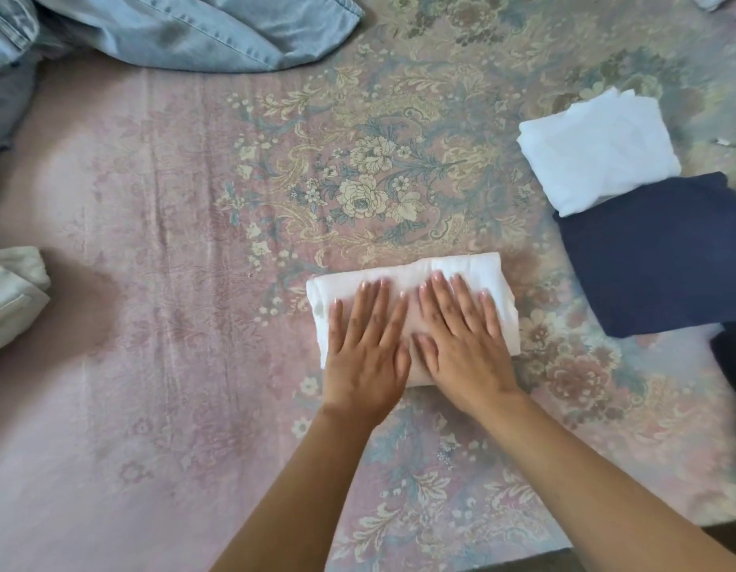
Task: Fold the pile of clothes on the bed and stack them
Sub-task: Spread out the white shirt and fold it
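A folded white garment (461,268) lies on the floral bedspread (193,282) at the centre. My left hand (364,353) and my right hand (461,344) both press flat on top of it, fingers spread, side by side. To the right lies a folded white cloth (597,150), its near edge resting on a folded navy garment (655,258). Light blue denim clothes (193,31) lie unfolded at the far left.
A cream garment (11,295) sits at the left edge. A grey garment (7,101) lies below the denim at far left. Another dark piece (734,365) shows at the right edge. The bed's near edge runs along the bottom right.
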A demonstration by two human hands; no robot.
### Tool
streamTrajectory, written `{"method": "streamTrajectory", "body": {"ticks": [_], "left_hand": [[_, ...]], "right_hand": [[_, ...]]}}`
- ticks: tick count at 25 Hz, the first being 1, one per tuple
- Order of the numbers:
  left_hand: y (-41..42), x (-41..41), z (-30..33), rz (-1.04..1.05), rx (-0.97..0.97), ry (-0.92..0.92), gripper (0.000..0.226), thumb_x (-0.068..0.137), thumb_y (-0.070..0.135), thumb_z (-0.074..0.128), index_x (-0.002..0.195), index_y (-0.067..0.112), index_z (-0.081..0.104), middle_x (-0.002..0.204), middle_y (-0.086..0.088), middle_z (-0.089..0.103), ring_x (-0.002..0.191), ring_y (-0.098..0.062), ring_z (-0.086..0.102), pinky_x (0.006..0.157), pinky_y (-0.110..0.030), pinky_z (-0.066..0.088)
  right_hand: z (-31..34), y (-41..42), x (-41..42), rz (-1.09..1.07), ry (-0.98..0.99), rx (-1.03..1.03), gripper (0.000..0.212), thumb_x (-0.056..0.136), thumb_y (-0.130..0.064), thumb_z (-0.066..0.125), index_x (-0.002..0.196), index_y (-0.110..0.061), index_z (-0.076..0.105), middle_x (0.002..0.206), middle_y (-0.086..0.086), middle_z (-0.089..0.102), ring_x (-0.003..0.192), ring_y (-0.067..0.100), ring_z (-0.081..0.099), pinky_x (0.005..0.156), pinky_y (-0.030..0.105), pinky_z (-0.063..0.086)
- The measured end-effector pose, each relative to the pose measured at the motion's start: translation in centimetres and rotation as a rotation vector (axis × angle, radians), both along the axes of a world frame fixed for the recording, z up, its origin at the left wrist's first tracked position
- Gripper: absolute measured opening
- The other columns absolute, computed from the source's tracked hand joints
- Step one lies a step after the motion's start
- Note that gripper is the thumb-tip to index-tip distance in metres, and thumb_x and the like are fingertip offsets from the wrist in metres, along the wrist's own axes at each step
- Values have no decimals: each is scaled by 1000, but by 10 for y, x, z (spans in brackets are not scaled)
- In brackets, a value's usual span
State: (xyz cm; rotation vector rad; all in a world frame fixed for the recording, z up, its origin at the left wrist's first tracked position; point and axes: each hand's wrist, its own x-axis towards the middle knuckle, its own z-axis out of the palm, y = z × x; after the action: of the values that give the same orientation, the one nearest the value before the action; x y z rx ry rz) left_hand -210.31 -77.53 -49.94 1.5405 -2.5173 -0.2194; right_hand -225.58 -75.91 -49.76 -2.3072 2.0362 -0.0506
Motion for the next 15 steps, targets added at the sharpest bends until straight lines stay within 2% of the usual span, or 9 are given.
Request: {"method": "streamTrajectory", "body": {"ticks": [1, 3, 6, 9, 11, 12, 14, 15], "left_hand": [[2, 2, -14, -30, 47, -66, 56, 96, 40, 27, 149, 20, 31, 156, -8, 27, 148, -23, 2, 116, -53, 10], [-5, 9, -35, -28, 115, -170, 58, 95, 45, 25, 149, 26, 30, 157, -7, 23, 147, -28, 10, 113, -62, 10], [-9, 9, -24, -45, 172, -178, 60, 94, 50, 26, 149, 24, 32, 156, -11, 23, 144, -32, 19, 109, -67, 14], [3, 24, -14, -163, 149, -177, 85, 85, 71, 30, 148, 13, 32, 154, -21, 23, 143, -38, 20, 110, -64, 18], [4, 35, -15, -233, 176, -238, 112, 69, 86, 33, 149, 8, 28, 154, -26, 19, 144, -40, 17, 111, -63, 15], [2, 36, -16, -243, 212, -279, 119, 63, 89, 32, 149, 7, 25, 154, -27, 18, 144, -41, 16, 111, -63, 15], [-6, 31, -19, -225, 254, -285, 114, 64, 85, 33, 147, 6, 27, 151, -28, 25, 141, -41, 22, 108, -65, 17], [-10, 30, -20, -237, 270, -274, 107, 67, 80, 41, 144, 6, 30, 148, -28, 32, 138, -42, 29, 106, -65, 19]], "right_hand": [[-11, 3, -3, -61, 38, 66, 63, 94, -46, 25, 149, -16, 20, 156, 4, 26, 143, 24, 20, 113, 51, 16], [-26, 1, -7, -114, 65, 157, 64, 95, -52, 19, 151, -21, 12, 159, -1, 16, 144, 23, 17, 114, 50, 10], [-20, -4, -12, -86, 41, 245, 66, 97, -57, 4, 153, -22, 5, 161, -1, -4, 145, 24, 12, 115, 48, 5], [-2, 5, -21, 82, 102, 298, 87, 90, -70, 6, 149, -8, 17, 157, 19, 15, 144, 33, 16, 113, 52, 14], [4, 10, -21, 242, 180, 421, 109, 77, -84, 13, 146, -1, 21, 153, 24, 24, 143, 37, 20, 112, 52, 18], [4, 8, -19, 252, 207, 484, 117, 69, -88, 18, 145, 0, 23, 151, 25, 27, 142, 37, 21, 111, 51, 18], [2, -4, -17, 176, 210, 544, 125, 55, -90, 29, 142, 0, 27, 148, 23, 35, 139, 34, 30, 110, 48, 19], [3, -11, -14, 160, 170, 545, 123, 53, -86, 41, 141, -1, 28, 147, 22, 38, 137, 33, 35, 110, 46, 19]]}}
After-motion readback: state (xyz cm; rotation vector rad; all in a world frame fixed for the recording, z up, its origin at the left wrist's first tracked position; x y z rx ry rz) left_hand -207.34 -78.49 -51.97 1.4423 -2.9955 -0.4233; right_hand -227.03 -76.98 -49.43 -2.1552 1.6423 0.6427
